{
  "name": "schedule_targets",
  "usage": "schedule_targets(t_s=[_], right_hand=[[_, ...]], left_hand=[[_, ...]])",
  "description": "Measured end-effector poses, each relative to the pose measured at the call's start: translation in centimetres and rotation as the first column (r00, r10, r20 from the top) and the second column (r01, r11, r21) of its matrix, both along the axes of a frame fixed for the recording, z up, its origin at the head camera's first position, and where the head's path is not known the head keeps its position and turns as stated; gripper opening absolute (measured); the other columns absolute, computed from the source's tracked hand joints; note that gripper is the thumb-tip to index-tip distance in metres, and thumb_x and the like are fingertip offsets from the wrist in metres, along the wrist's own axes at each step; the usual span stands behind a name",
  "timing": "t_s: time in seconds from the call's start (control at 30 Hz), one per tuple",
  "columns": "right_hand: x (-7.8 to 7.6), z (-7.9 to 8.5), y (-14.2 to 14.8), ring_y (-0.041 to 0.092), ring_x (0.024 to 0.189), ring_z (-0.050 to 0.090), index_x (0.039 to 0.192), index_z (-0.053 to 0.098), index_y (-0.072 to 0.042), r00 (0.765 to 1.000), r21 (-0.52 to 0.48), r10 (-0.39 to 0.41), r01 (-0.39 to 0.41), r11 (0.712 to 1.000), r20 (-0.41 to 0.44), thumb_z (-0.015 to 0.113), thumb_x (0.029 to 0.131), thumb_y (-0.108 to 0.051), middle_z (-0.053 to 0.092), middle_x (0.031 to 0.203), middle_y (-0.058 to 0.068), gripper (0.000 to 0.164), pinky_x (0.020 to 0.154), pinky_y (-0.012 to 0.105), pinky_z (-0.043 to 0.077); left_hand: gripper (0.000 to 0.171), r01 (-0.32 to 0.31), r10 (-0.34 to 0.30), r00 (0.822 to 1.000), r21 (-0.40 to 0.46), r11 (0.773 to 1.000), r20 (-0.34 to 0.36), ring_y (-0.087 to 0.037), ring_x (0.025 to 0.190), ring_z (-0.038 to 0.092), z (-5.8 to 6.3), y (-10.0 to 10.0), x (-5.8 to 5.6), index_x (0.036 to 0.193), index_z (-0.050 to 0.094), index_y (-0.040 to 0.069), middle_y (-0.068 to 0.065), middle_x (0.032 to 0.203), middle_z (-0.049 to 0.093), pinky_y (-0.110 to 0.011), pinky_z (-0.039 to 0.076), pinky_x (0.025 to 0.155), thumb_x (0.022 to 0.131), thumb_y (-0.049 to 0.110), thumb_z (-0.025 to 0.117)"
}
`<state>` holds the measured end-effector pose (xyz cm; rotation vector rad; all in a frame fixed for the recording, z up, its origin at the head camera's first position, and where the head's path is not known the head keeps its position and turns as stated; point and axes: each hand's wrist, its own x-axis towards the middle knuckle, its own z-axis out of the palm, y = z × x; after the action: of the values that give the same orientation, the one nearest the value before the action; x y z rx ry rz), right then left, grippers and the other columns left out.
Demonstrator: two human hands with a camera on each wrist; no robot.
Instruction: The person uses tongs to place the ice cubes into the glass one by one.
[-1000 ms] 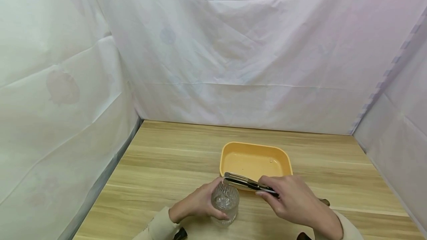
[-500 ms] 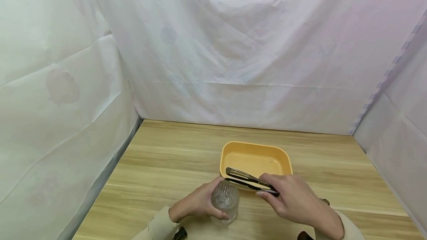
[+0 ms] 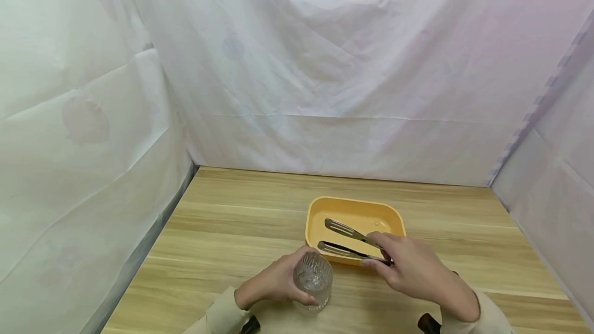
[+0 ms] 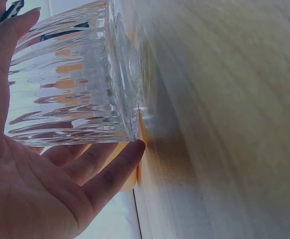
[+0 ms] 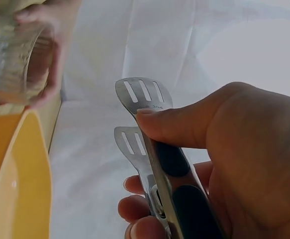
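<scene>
My left hand (image 3: 275, 281) holds a clear ribbed glass tumbler (image 3: 314, 285), its thumb and fingers curved round the side. The tumbler stands upright on the table near the front; whether anything lies in it is hard to tell. My right hand (image 3: 414, 268) grips metal tongs (image 5: 162, 172) by their dark-padded arms, thumb on one arm and fingers on the other. The slotted tips are spread apart and point left over a shallow yellow tray (image 3: 355, 201), with nothing between them. In the right wrist view, the tumbler is at the upper left.
The wood-grain table (image 3: 232, 231) is bordered by a white cloth at the back (image 3: 320, 143) and cloth walls on both sides. A dark object (image 3: 251, 325) shows beside the left wrist, and another dark one (image 3: 428, 323) beside the right wrist.
The tongs have spread from nearly closed to wide apart, and their tips have moved from the tumbler's rim to over the tray. The left hand and tumbler stay in place.
</scene>
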<state>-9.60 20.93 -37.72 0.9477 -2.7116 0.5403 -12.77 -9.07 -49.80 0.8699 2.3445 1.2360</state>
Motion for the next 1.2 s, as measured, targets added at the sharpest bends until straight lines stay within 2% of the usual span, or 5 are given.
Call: schedule_targets(t_s=[0.23,0.53,0.73,0.9,1.2], right_hand=[[-1.4,-0.3,1.1,-0.004,0.050,0.028,0.108,0.062,-0.019,0.995,0.061,-0.050,0.044,0.997,0.088,0.071,0.091,-0.039,0.036,0.062,-0.018,0.027,0.044,0.018,0.026],[-3.5,-1.4,3.0,0.000,0.049,0.035,0.117,0.064,-0.008,0.963,0.119,-0.162,0.139,0.983,0.214,0.066,0.093,-0.044,0.044,0.061,-0.013,0.043,0.044,0.022,0.031],[-4.8,-2.4,4.3,0.007,0.054,0.048,0.119,0.059,-0.004,0.935,0.236,-0.277,0.224,0.945,0.220,0.066,0.093,-0.043,0.067,0.085,0.003,0.047,0.046,0.028,0.037],[-5.5,-2.9,5.0,0.014,0.053,0.053,0.124,0.056,0.001,0.917,0.322,-0.342,0.268,0.908,0.203,0.066,0.093,-0.041,0.070,0.101,0.017,0.053,0.043,0.030,0.038],[-5.7,-3.5,5.1,0.016,0.050,0.047,0.115,0.058,-0.002,0.903,0.434,-0.406,0.311,0.845,0.144,0.069,0.091,-0.037,0.058,0.073,0.005,0.043,0.042,0.032,0.037]], left_hand=[[0.091,-0.005,0.005,1.000,0.006,1.000,-0.007,-0.011,0.117,0.056,0.0,0.0,0.0,0.139,0.040,0.032,0.009,0.128,0.058,-0.027,0.049,0.090,0.065,0.041,0.092],[0.091,-0.002,0.002,1.000,0.002,1.000,-0.023,-0.013,0.117,0.057,-0.1,0.0,0.0,0.139,0.040,0.032,0.007,0.128,0.059,-0.029,0.049,0.090,0.065,0.043,0.092],[0.090,-0.002,0.002,0.999,-0.001,1.000,-0.039,-0.015,0.116,0.058,-0.3,0.0,0.1,0.138,0.040,0.031,0.005,0.128,0.060,-0.029,0.050,0.089,0.065,0.043,0.092],[0.091,-0.004,0.004,0.999,-0.002,1.000,-0.046,-0.014,0.116,0.058,-0.3,0.0,0.1,0.138,0.040,0.030,0.005,0.127,0.060,-0.030,0.050,0.089,0.065,0.042,0.092],[0.090,0.000,0.000,0.999,0.008,1.000,-0.041,-0.014,0.117,0.057,-0.2,0.0,0.1,0.138,0.040,0.029,0.005,0.128,0.059,-0.031,0.050,0.092,0.065,0.041,0.092]])
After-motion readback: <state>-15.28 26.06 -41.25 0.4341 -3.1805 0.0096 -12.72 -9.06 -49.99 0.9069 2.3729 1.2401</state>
